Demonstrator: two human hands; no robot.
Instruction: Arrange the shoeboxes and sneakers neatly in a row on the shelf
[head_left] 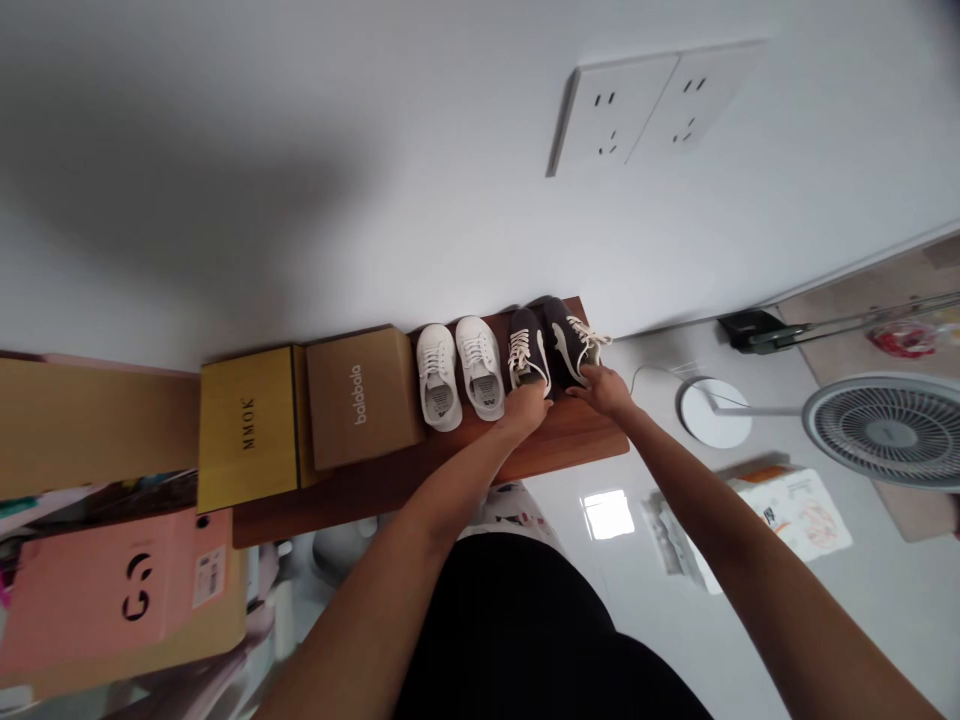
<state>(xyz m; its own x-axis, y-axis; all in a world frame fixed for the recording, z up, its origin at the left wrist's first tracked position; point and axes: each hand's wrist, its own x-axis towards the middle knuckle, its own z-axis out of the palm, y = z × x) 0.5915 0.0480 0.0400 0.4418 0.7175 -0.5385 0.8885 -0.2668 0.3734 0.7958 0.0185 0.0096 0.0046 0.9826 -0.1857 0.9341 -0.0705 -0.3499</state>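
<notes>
Two dark sneakers with cream laces stand at the right end of a brown wooden shelf (562,447), toes toward the wall. My left hand (529,402) grips the heel of the left dark sneaker (528,340). The right dark sneaker (564,335) sits slightly turned, and my right hand (602,388) is closed on its heel. Parts of both heels are hidden by my fingers. Just left of them is a pair of white sneakers, the nearer one (480,360) close to my left hand and the other (435,365) beside it.
Left along the shelf stand a brown balabala box (364,400) and a yellow box (247,425). A pink box (105,580) lies lower left. Wall sockets (652,105) are above. At right are a fan (892,433), its round base (716,412) and a white package (799,510) on the floor.
</notes>
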